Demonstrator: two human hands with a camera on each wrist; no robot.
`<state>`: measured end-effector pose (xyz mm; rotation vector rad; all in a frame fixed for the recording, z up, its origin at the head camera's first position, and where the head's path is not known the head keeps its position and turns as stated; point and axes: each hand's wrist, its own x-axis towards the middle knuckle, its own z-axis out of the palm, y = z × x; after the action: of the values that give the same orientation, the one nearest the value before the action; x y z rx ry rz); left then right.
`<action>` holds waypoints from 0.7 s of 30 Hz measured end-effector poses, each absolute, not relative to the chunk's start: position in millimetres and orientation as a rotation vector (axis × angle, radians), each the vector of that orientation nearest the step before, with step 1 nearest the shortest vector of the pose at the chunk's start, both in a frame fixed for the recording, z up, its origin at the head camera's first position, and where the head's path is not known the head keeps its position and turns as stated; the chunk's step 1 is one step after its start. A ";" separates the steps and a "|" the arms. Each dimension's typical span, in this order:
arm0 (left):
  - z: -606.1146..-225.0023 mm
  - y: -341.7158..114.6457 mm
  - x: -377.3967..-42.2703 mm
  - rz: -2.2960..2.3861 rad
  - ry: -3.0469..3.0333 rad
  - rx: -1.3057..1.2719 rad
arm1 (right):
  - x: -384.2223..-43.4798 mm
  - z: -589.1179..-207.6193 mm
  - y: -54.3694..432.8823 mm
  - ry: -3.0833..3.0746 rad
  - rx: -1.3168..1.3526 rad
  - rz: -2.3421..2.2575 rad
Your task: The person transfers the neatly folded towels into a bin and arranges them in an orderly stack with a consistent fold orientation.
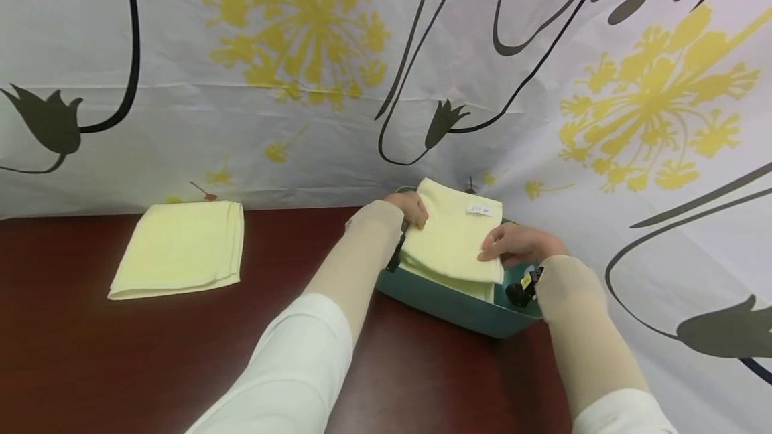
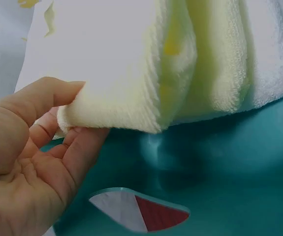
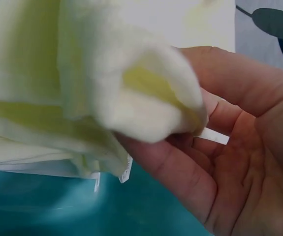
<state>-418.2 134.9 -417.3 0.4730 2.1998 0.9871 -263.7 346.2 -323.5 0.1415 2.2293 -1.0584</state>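
Note:
A folded pale yellow towel (image 1: pixel 452 233) with a small white label stands tilted at the teal basket (image 1: pixel 443 303). My left hand (image 1: pixel 410 208) pinches the towel's left edge between thumb and fingers. On the opposite side, my right hand (image 1: pixel 521 243) grips its right edge, where the right wrist view shows the folded layers (image 3: pixel 151 93) curling between thumb and fingers. More folded cloth (image 2: pixel 225 59) lies in the basket beside the held towel, pale yellow and whitish in the left wrist view. The lower part of the basket's contents is hidden.
Another folded pale yellow towel (image 1: pixel 177 250) lies flat on the dark red-brown table (image 1: pixel 289 380), left of the basket. A white cloth with yellow and grey flower prints (image 1: pixel 313 139) hangs behind the table and along the right side.

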 end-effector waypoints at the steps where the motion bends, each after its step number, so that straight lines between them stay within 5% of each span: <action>1: -412.2 132.2 -414.6 0.983 2.183 0.471 | -264.7 -325.0 346.8 2.216 0.140 -1.053; 6: -390.3 125.2 -398.3 0.918 2.200 0.457 | -268.9 -329.7 349.0 2.155 0.125 -1.048; 13: -417.7 144.1 -442.8 0.761 2.136 0.524 | -272.5 -327.2 351.2 2.117 0.128 -0.990; 18: -323.6 114.2 -359.2 0.519 2.213 0.538 | -273.8 -326.9 351.4 2.096 0.089 -0.923; 21: -305.3 109.3 -342.6 0.424 2.242 0.571 | -274.1 -329.2 352.0 2.081 0.073 -0.909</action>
<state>-342.6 109.3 -305.3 0.5713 2.2422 0.4244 -274.1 352.0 -329.2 0.0731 2.0813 -0.9085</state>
